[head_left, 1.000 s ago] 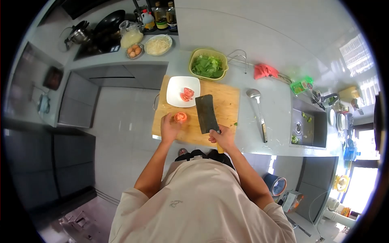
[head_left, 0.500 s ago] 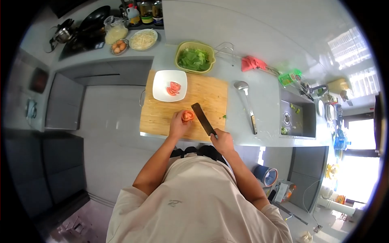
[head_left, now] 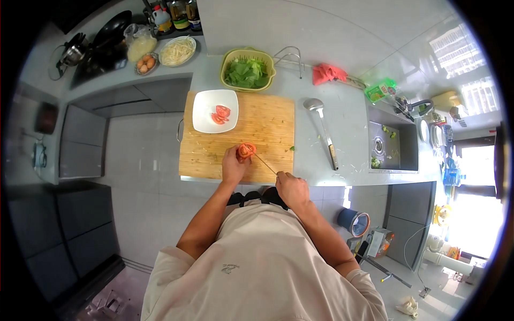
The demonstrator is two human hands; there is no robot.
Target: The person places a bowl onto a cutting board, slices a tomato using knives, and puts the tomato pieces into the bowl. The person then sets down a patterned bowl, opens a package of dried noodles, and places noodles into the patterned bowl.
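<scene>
Steadying the cut red tomato (head_left: 247, 150) on the rectangular pale wooden board (head_left: 267, 120), the left hand (head_left: 233, 165) grips it closely beside the thin metal knife blade (head_left: 266, 164), seen edge-on. The right hand (head_left: 292, 189) is closed around the knife's handle end. Slick, juicy flesh could roll, letting the edge skid into the fingertips.

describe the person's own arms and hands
The left hand and right hand are gloveless. The forearms are bare, with no watch or bracelet visible. The pale beige top has short, loose sleeves and a small dark marking on its front. Any rings would be too small to tell.
</scene>
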